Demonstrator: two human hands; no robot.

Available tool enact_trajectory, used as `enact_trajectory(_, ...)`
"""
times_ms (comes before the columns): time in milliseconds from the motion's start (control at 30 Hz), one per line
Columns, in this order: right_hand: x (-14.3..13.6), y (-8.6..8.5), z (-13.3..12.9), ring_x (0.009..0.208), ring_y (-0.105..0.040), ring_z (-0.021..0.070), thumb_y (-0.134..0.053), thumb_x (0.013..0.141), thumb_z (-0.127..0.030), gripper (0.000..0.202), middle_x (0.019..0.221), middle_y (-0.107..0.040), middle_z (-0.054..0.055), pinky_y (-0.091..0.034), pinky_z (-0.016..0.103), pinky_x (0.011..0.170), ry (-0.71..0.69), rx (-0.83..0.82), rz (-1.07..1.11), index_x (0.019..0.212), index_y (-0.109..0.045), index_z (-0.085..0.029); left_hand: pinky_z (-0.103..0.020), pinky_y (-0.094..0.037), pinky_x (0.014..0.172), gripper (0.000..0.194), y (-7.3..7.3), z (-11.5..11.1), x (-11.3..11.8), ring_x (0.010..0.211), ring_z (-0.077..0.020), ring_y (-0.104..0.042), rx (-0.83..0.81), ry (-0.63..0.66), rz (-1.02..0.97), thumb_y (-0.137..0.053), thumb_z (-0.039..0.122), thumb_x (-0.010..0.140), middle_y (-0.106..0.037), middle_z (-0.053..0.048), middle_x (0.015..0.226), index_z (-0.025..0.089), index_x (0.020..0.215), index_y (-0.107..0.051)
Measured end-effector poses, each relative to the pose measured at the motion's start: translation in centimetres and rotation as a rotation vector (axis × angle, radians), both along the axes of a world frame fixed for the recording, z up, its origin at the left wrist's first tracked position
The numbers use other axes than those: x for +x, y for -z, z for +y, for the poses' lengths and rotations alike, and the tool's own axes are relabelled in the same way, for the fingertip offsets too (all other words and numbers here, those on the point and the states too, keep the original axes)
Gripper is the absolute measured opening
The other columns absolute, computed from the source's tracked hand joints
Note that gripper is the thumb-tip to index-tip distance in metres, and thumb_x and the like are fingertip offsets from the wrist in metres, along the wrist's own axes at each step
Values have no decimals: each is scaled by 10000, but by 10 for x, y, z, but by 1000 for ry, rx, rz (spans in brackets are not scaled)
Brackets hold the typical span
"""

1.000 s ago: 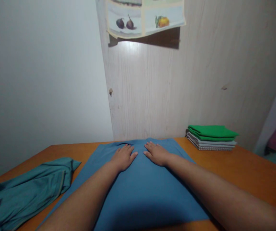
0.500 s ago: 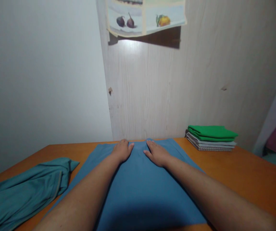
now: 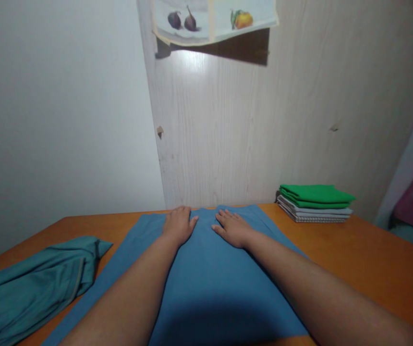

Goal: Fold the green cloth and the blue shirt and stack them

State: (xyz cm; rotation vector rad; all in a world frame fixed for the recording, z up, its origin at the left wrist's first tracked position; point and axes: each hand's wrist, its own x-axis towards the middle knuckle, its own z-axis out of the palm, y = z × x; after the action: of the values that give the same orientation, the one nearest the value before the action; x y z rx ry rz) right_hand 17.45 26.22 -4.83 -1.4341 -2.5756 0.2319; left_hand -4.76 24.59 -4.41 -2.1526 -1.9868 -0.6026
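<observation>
A blue cloth [image 3: 206,278] is spread out over the middle of the table, reaching its far edge. On its far part my left hand [image 3: 178,226] lies flat, palm down, fingers stretched forward and thumb apart. My right hand [image 3: 232,228] rests palm down to the right of it, with fingers spread and the thumb pointing left. A strip of the cloth shows between the two hands, slightly rippled at its far edge. Neither hand grips anything.
A crumpled teal garment [image 3: 44,288] lies to the left on the orange table [image 3: 343,269]. At the back right sits a stack of folded cloths, a green cloth [image 3: 314,194] on top. A wall [image 3: 210,129] with pictures [image 3: 215,21] rises behind the table.
Both hands stay flat on the cloth; the fingers of the right hand look a little more spread. The whole view has shifted slightly, with the scene sitting a bit further left and up.
</observation>
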Motion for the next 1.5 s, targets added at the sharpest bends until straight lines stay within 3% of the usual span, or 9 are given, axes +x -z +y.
enact_trajectory(167, 1, -1, -2, 1518, -188, 314, -267, 994, -607, 723, 1631, -264, 146, -166, 518, 1205, -20, 9, -3, 1546, -371, -153, -401, -411, 959, 343, -9, -11, 15, 1097, -291, -566, 82, 100, 24, -451, 459, 971, -640, -137, 1115, 195, 1050, -654)
enact_trajectory(300, 1, 0, 0, 1516, -192, 326, -264, 995, -604, 724, 1631, -263, 146, -171, 536, 1201, -28, 12, 0, 1551, -361, -149, -364, -435, 870, 316, -7, -9, 23, 987, -257, -594, 52, 307, 27, -477, 436, 963, -666, -101, 993, 204, 940, -692)
enact_trajectory(367, 2, 1, 1, 1512, -203, 328, -266, 998, -597, 718, 1627, -272, 150, -177, 533, 1201, -29, 22, 1, 1547, -370, -147, -357, -439, 850, 310, -4, -6, 23, 945, -248, -604, 24, 342, 20, -493, 426, 954, -679, -88, 944, 207, 892, -703)
enact_trajectory(700, 2, 2, 0, 1490, -271, 326, -337, 996, -557, 664, 1601, -337, 156, -218, 512, 1193, -11, 73, 29, 1510, -439, -148, -338, -450, 835, 275, 1, 5, 12, 909, -226, -619, -36, 283, -75, -504, 370, 912, -720, -66, 934, 215, 880, -729)
enact_trajectory(833, 2, -1, -6, 1411, -423, 281, -438, 983, -420, 519, 1496, -511, 136, -297, 444, 1163, -56, 214, 89, 1419, -554, -163, -323, -456, 816, 230, -3, 2, 15, 909, -224, -618, -72, 252, -88, -537, 344, 860, -724, -47, 917, 216, 850, -728)
enact_trajectory(967, 0, -7, -13, 1184, -617, 238, -422, 991, -362, 401, 1261, -700, 76, -450, 359, 1014, -120, 252, 136, 1250, -687, -208, -325, -455, 853, 216, -4, 1, 16, 952, -226, -616, -96, 221, -85, -525, 321, 845, -723, -37, 948, 219, 847, -715)
enact_trajectory(1167, 1, -7, -13, 1194, -607, 235, -441, 980, -349, 405, 1289, -687, 64, -447, 348, 1026, -152, 210, 110, 1266, -684, -197, -404, -388, 1032, 252, -6, 0, 17, 1156, -258, -567, -111, 214, -45, -480, 336, 886, -698, -52, 1161, 234, 864, -710)
enact_trajectory(1300, 2, -5, -11, 1214, -595, 228, -434, 983, -355, 413, 1305, -678, 66, -431, 342, 1047, -154, 196, 123, 1273, -680, -196, -497, -311, 1117, 269, -6, -2, 17, 1309, -285, -469, -131, 201, -22, -470, 371, 908, -600, -46, 1379, 245, 905, -708)
enact_trajectory(1500, 1, -3, -10, 1217, -594, 232, -437, 981, -365, 413, 1314, -674, 58, -435, 351, 1039, -142, 186, 130, 1285, -671, -212, -639, -180, 1146, 233, -7, -6, 18, 1328, -332, -425, -102, 196, 32, -511, 393, 905, -586, -107, 1355, 211, 879, -654)
